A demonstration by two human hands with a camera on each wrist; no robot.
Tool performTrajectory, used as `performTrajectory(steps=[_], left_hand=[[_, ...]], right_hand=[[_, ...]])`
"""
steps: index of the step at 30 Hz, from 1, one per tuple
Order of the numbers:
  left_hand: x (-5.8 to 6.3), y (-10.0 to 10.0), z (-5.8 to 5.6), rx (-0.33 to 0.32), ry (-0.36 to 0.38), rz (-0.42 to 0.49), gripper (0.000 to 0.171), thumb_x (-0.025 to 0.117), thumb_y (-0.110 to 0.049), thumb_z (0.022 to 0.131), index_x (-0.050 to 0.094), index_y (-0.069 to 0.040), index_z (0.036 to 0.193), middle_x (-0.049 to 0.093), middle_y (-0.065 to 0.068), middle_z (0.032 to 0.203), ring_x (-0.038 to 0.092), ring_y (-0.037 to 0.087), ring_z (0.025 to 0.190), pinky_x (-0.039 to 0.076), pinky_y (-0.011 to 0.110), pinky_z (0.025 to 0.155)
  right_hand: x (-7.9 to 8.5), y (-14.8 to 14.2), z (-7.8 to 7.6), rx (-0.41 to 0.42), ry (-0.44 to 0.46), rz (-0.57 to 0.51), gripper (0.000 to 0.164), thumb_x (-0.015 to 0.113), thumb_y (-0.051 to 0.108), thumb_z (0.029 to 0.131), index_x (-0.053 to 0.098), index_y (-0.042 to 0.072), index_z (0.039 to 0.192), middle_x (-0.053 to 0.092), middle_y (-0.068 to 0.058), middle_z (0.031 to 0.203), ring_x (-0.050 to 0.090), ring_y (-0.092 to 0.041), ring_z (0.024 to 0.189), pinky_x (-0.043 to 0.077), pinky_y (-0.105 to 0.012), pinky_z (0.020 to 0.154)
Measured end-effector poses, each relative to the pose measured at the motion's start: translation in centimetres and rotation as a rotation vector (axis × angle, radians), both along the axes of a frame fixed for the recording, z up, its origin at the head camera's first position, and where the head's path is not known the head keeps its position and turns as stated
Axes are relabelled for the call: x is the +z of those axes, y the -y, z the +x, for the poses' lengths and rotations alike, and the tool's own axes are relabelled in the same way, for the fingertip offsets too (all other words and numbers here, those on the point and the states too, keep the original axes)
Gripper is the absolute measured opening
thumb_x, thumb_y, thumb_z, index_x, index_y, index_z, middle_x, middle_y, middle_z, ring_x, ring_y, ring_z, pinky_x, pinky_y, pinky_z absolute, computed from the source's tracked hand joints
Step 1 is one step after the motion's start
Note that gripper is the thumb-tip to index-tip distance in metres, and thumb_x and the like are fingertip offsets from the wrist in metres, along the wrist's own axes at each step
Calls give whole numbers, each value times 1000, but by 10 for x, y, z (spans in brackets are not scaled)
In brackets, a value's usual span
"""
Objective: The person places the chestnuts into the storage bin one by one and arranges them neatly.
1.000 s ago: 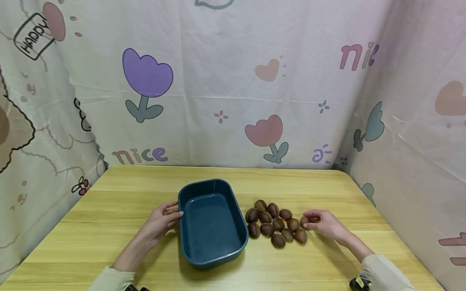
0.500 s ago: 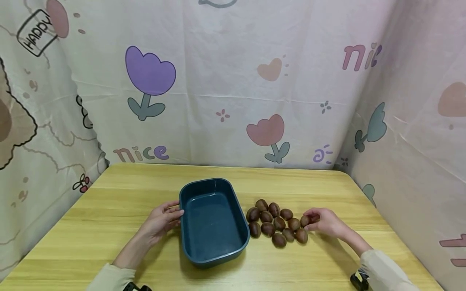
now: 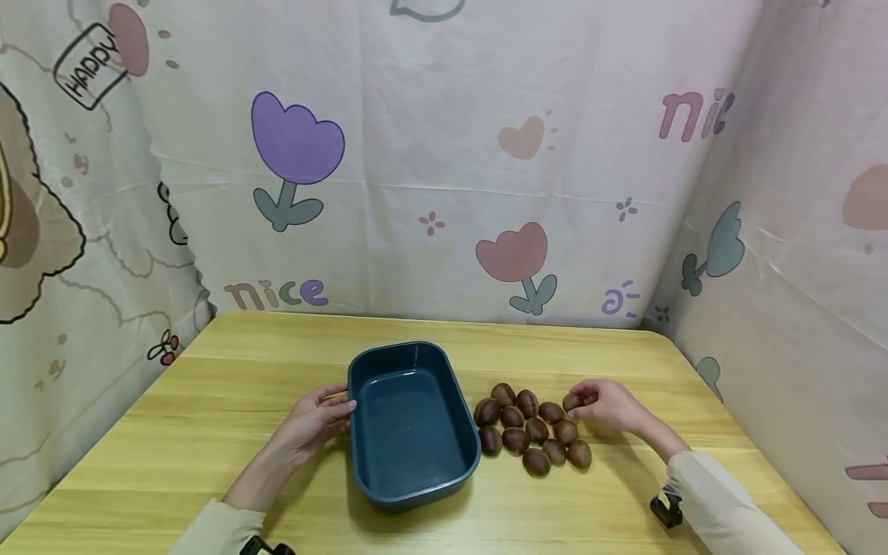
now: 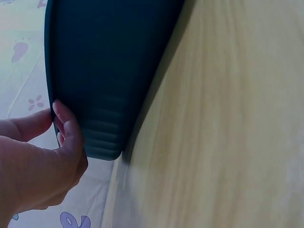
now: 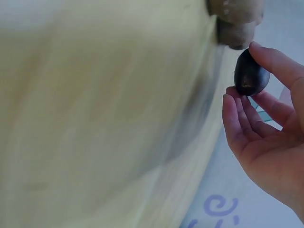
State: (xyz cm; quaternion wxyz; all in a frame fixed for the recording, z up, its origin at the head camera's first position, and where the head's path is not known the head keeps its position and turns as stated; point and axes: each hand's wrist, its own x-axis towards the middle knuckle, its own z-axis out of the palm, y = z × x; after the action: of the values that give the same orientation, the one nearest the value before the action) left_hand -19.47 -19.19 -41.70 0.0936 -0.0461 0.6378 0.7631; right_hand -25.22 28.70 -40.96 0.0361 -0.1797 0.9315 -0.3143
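A deep dark-blue rectangular tray (image 3: 416, 493) stands on the table with nothing inside. My left hand (image 3: 312, 424) pinches its left rim; in the left wrist view the thumb and fingers (image 4: 71, 128) meet over the edge of the ribbed wall. To the tray's right, my right hand (image 3: 610, 407) holds one brown chestnut (image 5: 251, 73) between thumb and fingers, lifted at the right end of a group. Several more chestnuts (image 3: 516, 440) lie close together between the tray and that hand.
The light wooden table (image 3: 264, 354) reaches back to a patterned cloth (image 3: 416, 154) hung behind and at both sides. Black wrist devices (image 3: 667, 509) sit at the cuffs.
My right hand has lifted the chestnut from the right end of the group and moved slightly up and left. The left hand keeps its grip on the tray; the head view has shifted a little.
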Motion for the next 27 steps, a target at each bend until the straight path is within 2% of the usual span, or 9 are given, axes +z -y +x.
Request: performTrajectory(steps=[10,16,21,27], left_hand=[[0,2,1,-10,-10,19,53,53,-2,98,25,11,141,56,9,106,60,12,84,52,25,75],[-1,1,0,-5,-18,4,51,52,-2,98,26,11,140,57,11,108,60,12,86,51,25,76],[-1,-1,0,-7,-28,12,51,53,-2,98,27,11,140,57,11,108,60,14,86,51,25,76],[-2,0,1,8,-5,11,51,53,-2,98,27,10,140,55,12,109,60,14,86,51,25,77]], right_hand=[[19,36,-18,32,-19,-10,37,77,15,77,68,-3,108,69,-3,91,63,-18,86,50,-32,73],[37,57,-31,109,-60,19,41,78,17,78,67,-4,110,69,-7,95,64,-23,88,51,-38,76],[53,74,-39,143,-41,30,40,78,24,81,68,1,111,68,-6,100,63,-23,91,51,-41,78],[65,97,-47,203,-6,-21,29,77,24,82,70,7,104,66,-1,92,58,-17,81,49,-35,73]])
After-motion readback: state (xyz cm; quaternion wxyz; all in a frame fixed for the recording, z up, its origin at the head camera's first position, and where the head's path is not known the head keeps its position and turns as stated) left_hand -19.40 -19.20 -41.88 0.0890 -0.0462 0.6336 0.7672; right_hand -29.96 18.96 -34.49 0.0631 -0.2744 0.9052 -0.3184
